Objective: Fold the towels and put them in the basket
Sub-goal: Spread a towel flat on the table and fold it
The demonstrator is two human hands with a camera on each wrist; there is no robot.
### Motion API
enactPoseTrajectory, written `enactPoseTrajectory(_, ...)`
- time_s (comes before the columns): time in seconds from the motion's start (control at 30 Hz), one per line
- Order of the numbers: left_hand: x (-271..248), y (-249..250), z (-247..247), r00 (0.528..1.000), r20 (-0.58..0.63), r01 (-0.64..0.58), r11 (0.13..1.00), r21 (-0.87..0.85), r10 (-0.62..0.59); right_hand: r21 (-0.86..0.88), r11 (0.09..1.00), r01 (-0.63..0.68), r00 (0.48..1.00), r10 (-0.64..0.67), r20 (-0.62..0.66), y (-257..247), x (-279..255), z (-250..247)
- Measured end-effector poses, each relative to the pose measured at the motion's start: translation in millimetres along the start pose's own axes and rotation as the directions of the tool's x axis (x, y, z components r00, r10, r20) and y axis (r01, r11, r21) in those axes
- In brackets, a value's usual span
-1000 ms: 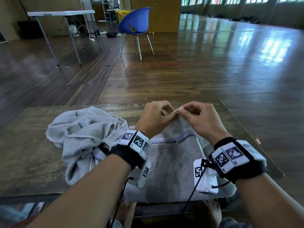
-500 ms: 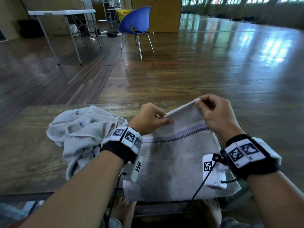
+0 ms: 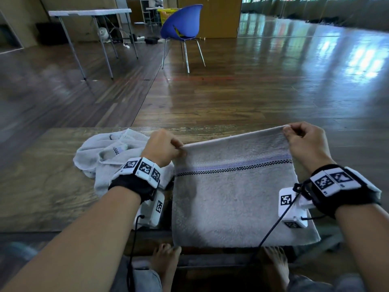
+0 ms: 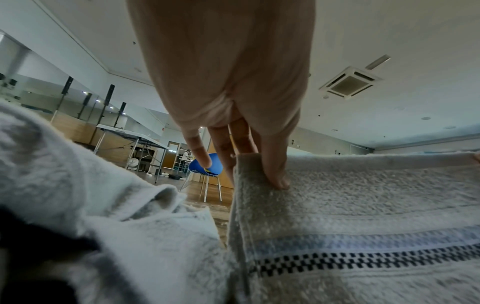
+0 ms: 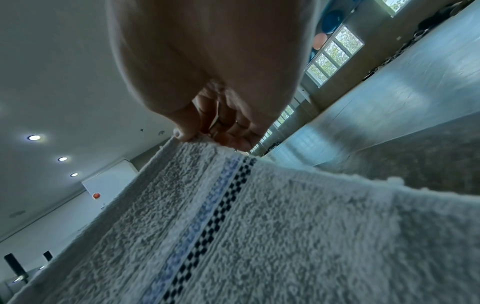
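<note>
On the left of the bench [image 3: 42, 186] we see a crumpled towel [image 3: 105, 157] lying in a heap, not yet folded. Just beside it our left hand [image 3: 163, 147] pinches the far left corner of the striped towel [image 3: 231, 197], thumb [image 4: 275, 164] on the near face and fingers [image 4: 223, 148] behind the edge. That towel is stretched taut between our hands, its far edge lifted and its near part resting on the bench and hanging a little over the near edge. On the right, our right hand [image 3: 305, 142] grips the other far corner, fingers [image 5: 233, 133] curled round the hem.

We judge the task to be at an early stage: this towel is only spread for its first fold, the other waits, and we cannot find the basket for certain; a yellow one [image 3: 167, 14] stands far off behind the blue chair [image 3: 183, 24].
</note>
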State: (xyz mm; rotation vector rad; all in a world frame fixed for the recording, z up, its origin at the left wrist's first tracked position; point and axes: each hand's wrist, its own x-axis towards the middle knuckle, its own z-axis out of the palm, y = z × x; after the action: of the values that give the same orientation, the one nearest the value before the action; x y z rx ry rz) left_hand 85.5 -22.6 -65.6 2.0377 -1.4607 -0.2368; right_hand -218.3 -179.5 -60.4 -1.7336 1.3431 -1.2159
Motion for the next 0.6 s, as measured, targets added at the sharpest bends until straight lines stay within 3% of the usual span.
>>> enactPoseTrajectory(0.2,-6,-2,-8,0.996,-0.083,0.038,0.999,-0.006,-0.038,-0.056,0.997,-0.049,0.999,0.050,0.016,-2,0,3)
enactPoseTrajectory(0.3,-8,-1,-9,0.994,0.050,0.091,0.992,0.088,-0.096,-0.159,0.984,-0.076,0.994,0.087,0.066,1,3,1)
enactPoseTrajectory(0.37,-8,0,-9,0.966,0.175,0.163,0.973,0.163,-0.191,-0.257,0.961,-0.102,0.981,0.140,0.133,5,5,-1)
enactPoseTrajectory(0.47,-4,4,-8,0.945,0.171,0.253,0.954,0.158,-0.279,-0.315,0.938,-0.145,0.964,0.205,0.167,7,7,-3)
enactPoseTrajectory(0.53,1,13,-9,0.956,0.090,0.274,0.958,0.082,-0.281,-0.238,0.952,-0.193,0.958,0.236,0.166,5,9,0)
enactPoseTrajectory(0.6,7,25,-10,0.965,0.005,0.262,0.955,-0.139,-0.264,-0.017,0.965,-0.262,0.946,0.260,0.194,-2,12,4)
